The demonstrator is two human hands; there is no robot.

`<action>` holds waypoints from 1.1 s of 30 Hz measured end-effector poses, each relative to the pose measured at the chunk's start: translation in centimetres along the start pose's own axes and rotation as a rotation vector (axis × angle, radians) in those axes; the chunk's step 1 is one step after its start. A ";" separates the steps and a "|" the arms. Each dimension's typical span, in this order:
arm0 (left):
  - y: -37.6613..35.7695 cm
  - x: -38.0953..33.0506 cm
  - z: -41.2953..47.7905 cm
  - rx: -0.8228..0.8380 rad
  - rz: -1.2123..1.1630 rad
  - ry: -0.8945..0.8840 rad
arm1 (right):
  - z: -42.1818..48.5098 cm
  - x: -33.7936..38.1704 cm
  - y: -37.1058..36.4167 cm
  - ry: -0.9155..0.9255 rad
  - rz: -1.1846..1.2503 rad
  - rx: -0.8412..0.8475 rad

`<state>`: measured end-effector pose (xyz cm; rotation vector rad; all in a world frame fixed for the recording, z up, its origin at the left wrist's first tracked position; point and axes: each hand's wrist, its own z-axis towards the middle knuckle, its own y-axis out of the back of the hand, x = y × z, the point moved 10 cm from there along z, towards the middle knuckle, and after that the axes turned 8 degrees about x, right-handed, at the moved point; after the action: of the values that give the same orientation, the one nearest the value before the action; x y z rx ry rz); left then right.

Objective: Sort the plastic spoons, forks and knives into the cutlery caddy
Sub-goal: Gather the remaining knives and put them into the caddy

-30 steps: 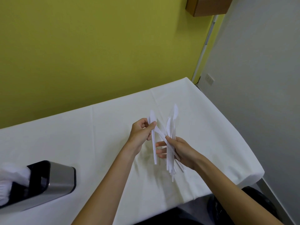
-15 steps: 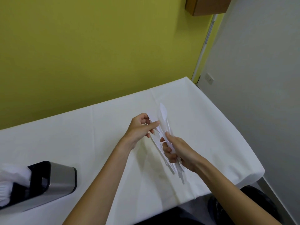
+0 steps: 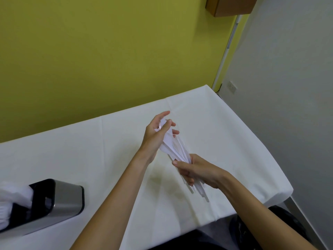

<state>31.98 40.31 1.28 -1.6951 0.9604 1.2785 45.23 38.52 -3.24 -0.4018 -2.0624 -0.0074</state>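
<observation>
A bundle of white plastic cutlery (image 3: 175, 150) slants above the middle of the white-clothed table (image 3: 108, 147). My right hand (image 3: 196, 170) grips the bundle around the handles, which stick out below the fist. My left hand (image 3: 158, 132) holds the bundle's upper ends, thumb pressed on top and fingers spread behind them. The kinds of pieces in the bundle cannot be told apart. The steel cutlery caddy (image 3: 59, 204) with a black rim stands at the lower left, with white cutlery (image 3: 10, 197) showing in it at the frame's edge.
A yellow-green wall runs behind the table and a grey wall stands at the right with a socket (image 3: 232, 86). A wooden box (image 3: 230, 5) hangs at the top right. The table's right edge drops off near my right forearm.
The bundle went from upright and fanned to a tighter slanted bunch. My left hand moved up onto its top ends, and my right hand slid lower along the handles.
</observation>
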 end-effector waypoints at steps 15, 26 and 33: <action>2.1 0.3 -0.1 -0.138 0.576 0.021 | 1.2 0.2 -0.2 -0.029 0.037 0.021; 0.1 -0.3 0.9 0.117 0.697 0.057 | 1.9 1.1 1.7 -0.107 -0.095 -0.176; 1.3 -0.9 1.7 0.015 0.703 -0.007 | 2.3 3.0 2.0 0.097 -0.248 -0.324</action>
<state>29.94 41.42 1.67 -1.3742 1.6411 1.6983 42.52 41.60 -2.11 -0.3319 -2.0049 -0.5060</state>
